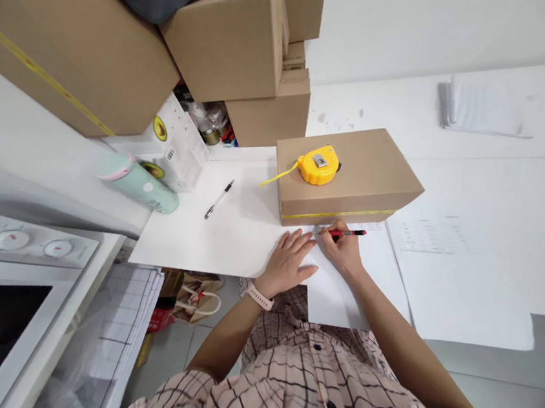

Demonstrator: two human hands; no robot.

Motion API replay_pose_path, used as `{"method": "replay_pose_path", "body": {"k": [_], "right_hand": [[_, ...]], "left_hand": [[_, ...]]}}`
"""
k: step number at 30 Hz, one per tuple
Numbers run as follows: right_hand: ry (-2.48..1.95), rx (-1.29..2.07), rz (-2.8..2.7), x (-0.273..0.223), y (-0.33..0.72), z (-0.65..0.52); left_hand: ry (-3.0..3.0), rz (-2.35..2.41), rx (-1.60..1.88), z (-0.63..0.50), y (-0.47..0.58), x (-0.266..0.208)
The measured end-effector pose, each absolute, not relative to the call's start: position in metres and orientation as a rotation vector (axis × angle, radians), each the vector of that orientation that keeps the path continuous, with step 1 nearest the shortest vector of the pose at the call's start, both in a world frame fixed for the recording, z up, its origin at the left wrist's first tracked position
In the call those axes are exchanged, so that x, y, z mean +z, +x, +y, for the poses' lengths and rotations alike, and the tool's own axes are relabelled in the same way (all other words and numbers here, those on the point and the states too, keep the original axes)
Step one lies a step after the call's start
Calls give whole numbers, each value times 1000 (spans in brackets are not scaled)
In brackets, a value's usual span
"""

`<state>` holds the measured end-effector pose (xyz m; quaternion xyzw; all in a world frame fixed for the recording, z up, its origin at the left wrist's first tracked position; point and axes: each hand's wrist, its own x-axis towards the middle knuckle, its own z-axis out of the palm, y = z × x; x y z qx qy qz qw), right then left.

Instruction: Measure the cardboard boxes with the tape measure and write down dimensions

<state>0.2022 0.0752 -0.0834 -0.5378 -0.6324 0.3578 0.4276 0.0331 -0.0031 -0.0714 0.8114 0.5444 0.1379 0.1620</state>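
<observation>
Paper (335, 295) lies just below the centre of the frame, a white sheet flat on the white table (496, 208), its near edge hanging past the table's rim toward the person. The right hand (345, 250) is closed around a red pen (347, 232), tip down on the sheet's top edge, right against the front wall of a cardboard box (353, 173). The left hand (291, 258) rests beside it, fingers spread and palm down, pinning the sheet; the two hands sit close together, nearly touching. The sheet looks thin, light and limp, likely to slide or curl on the smooth table unless pressed flat, and best gripped at its free near edge. The pen seems slim, rigid and light, held near its tip. On the box, at centre, sits a yellow tape measure (319, 165) with a short length of tape drawn out. Left of centre lies a black pen (218, 199); farther left a mint green bottle (141, 184) lies on its side. Stacked cartons (84, 48) fill the upper left.
</observation>
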Motion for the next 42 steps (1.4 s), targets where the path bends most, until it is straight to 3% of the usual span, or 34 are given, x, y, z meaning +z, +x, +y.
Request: {"method": "replay_pose_path", "body": {"k": [42], "right_hand": [[-1377,868,-1563,-80,204,74]], "left_hand": [[2316,1558,399,-4,32,-71]]}}
